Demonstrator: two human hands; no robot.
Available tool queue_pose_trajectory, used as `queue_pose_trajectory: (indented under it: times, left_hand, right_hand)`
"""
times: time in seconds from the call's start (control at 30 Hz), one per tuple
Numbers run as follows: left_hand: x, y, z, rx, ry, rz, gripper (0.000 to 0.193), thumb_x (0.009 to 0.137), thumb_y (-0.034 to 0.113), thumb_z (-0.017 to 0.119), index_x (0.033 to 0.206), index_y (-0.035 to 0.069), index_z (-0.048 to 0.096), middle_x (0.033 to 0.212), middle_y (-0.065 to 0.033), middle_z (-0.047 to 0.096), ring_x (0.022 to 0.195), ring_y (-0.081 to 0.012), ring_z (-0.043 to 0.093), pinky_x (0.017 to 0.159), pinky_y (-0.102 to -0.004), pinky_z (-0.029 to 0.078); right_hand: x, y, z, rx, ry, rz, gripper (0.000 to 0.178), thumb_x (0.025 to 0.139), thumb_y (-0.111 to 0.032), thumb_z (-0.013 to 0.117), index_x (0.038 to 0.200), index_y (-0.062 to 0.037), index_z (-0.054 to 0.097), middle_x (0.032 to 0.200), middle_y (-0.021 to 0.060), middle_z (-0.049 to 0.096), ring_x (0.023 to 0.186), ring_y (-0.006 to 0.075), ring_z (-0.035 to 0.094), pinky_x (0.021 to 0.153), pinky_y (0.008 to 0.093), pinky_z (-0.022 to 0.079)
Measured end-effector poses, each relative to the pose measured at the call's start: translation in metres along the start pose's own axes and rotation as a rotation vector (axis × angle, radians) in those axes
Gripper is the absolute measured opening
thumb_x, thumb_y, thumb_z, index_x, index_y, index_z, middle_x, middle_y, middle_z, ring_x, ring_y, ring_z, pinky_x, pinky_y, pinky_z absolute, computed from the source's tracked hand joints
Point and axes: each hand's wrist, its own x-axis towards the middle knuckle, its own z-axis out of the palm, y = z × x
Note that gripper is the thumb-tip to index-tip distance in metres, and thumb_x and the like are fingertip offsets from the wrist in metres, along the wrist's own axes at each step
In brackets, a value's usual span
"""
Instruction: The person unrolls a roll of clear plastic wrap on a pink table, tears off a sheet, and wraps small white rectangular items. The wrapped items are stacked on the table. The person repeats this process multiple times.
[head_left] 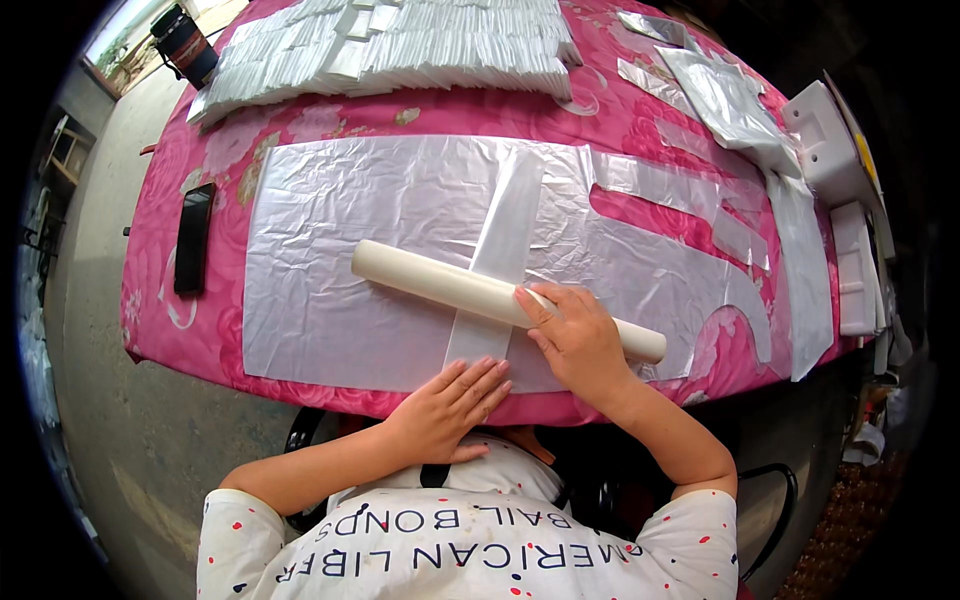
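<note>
A translucent plastic bag [330,210] with cut-out handles lies flat across the pink floral tablecloth. On top of it a narrow folded plastic strip [512,215] runs from the far side to the near edge. A cream-coloured roller or tube [430,278] lies slantwise over the strip. My right hand [578,335] is wrapped over the roller right of its middle, thumb on the near side. Flat on the near end of the strip rests my left hand [450,408], fingers stretched out and holding nothing.
Stacks of folded white bags [400,60] fill the far side. A black phone [194,238] lies at the left, and a dark flask [184,45] stands at the far left corner. More loose plastic bags [725,100] and white plastic containers [822,130] are at the right.
</note>
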Motion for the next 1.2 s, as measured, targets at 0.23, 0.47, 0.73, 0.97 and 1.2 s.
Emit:
queue_pose_trajectory:
  times: [0.23, 0.47, 0.73, 0.97, 1.2]
  left_hand:
    - [0.001, -0.012, -0.012, -0.251, -0.023, 0.078, 0.08, 0.082, 0.05, 0.052, 0.139, -0.001, 0.028, 0.147, -0.0172, 0.022, 0.138, -0.0275, 0.02, 0.111, -0.0418, 0.016]
    - [0.001, -0.012, -0.005, -0.032, -0.048, 0.055, 0.065, 0.084, 0.036, 0.05, 0.137, 0.002, 0.033, 0.145, -0.0143, 0.028, 0.136, -0.0273, 0.025, 0.11, -0.041, 0.018]
    - [-0.004, 0.019, 0.019, 0.201, 0.043, -0.005, 0.051, 0.088, 0.024, 0.042, 0.137, 0.01, 0.037, 0.142, -0.0149, 0.034, 0.131, -0.0292, 0.033, 0.106, -0.0437, 0.026]
    - [-0.006, 0.014, 0.017, 0.154, 0.066, 0.047, 0.051, 0.087, 0.021, 0.043, 0.135, 0.005, 0.037, 0.142, -0.0143, 0.034, 0.132, -0.0263, 0.032, 0.106, -0.0414, 0.028]
    - [-0.018, -0.005, -0.005, -0.001, 0.084, 0.06, 0.047, 0.084, 0.013, 0.046, 0.128, -0.002, 0.044, 0.138, -0.0144, 0.039, 0.13, -0.0258, 0.036, 0.106, -0.039, 0.031]
  right_hand:
    - [-0.004, 0.1, -0.036, -0.166, 0.25, 0.29, 0.049, 0.076, -0.006, 0.064, 0.124, -0.0116, 0.055, 0.111, 0.0095, 0.058, 0.096, 0.0287, 0.053, 0.085, 0.0379, 0.044]
    - [-0.024, 0.021, -0.029, 0.162, -0.043, 0.053, 0.045, 0.074, -0.006, 0.065, 0.118, -0.0119, 0.058, 0.116, 0.0067, 0.058, 0.107, 0.0273, 0.052, 0.094, 0.0398, 0.039]
    - [0.015, 0.013, 0.005, 0.082, 0.019, -0.127, 0.041, 0.075, -0.006, 0.063, 0.116, -0.013, 0.059, 0.117, 0.0059, 0.058, 0.109, 0.025, 0.052, 0.1, 0.0461, 0.031]
    - [0.102, 0.074, 0.012, 0.057, 0.167, -0.045, 0.038, 0.075, -0.005, 0.062, 0.113, -0.0107, 0.061, 0.113, 0.0062, 0.061, 0.109, 0.0247, 0.052, 0.099, 0.038, 0.034]
    - [0.089, 0.049, 0.009, 0.046, 0.21, -0.076, 0.044, 0.073, 0.002, 0.056, 0.116, -0.006, 0.058, 0.132, 0.0132, 0.046, 0.124, 0.0336, 0.039, 0.104, 0.0399, 0.031]
